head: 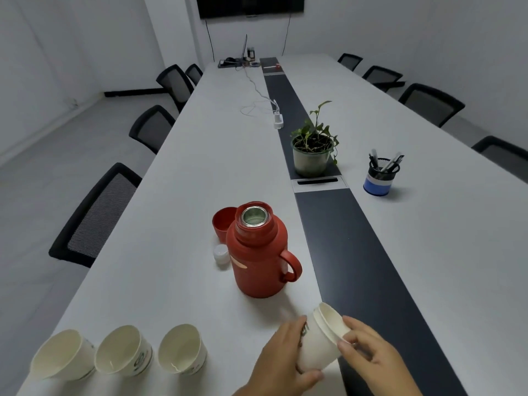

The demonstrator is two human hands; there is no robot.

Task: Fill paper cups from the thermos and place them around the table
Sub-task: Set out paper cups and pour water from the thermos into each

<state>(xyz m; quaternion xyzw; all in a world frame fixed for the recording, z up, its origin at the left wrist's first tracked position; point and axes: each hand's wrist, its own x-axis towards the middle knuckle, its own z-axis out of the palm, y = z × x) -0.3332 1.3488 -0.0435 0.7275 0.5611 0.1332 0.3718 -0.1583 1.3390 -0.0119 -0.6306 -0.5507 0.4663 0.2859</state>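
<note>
A red thermos (258, 258) stands open on the white table (177, 224), handle to the right. Its red cap (223, 224) and a white stopper (221, 254) sit just to its left. Near the front edge, my left hand (281, 364) grips a stack of nested paper cups (321, 342), tilted with the mouths pointing away. My right hand (368, 354) pinches the rim of the top cup. Three empty paper cups stand in a row at the front left: one (61, 354), a second (123, 350) and a third (183, 348).
A dark strip (337, 224) runs down the table's middle, carrying a potted plant (313, 150) and a white charger with cable (277, 120). A blue pen holder (381, 177) stands at the right. Black mesh chairs (97, 215) line both sides. A laptop sits at the far end.
</note>
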